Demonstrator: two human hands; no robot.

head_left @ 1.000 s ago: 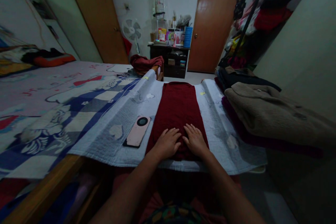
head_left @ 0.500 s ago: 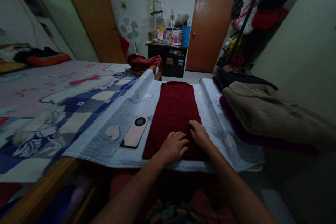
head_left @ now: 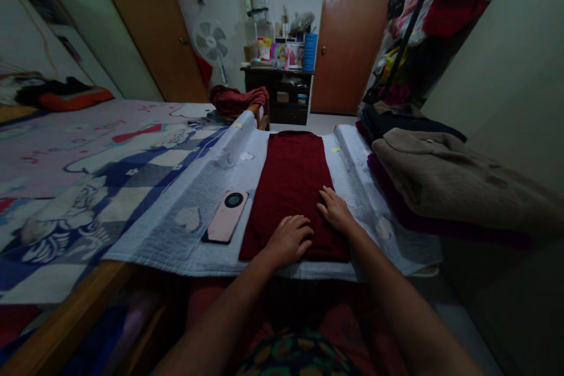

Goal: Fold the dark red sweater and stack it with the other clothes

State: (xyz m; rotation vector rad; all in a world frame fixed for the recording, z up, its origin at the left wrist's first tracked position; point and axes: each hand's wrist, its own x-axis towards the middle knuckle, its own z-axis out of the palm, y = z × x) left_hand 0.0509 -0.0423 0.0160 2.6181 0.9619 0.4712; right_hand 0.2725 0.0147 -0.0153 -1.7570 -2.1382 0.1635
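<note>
A dark red garment (head_left: 294, 179), folded into a long flat strip, lies lengthwise in front of me on a light blue cloth (head_left: 189, 258). My left hand (head_left: 291, 239) rests on its near part, palm down, with the fingers extended. On the garment's right edge lies my right hand (head_left: 335, 210), its fingers also stretched out and slightly apart. Neither hand grips anything. To the left of the garment, a pink phone (head_left: 225, 218) with a round black camera ring sits face down on the cloth.
Folded clothes, with a brown coat (head_left: 440, 176) on top, are piled at the right. A bed with a patterned blanket (head_left: 110, 182) stretches along the left. Further back are a reddish cloth bundle (head_left: 238, 100), a dark cabinet (head_left: 288, 97) and a fan (head_left: 211, 41).
My right hand has shifted slightly along the garment's right edge, while my left hand stays on its near part. The whole view has moved a little.
</note>
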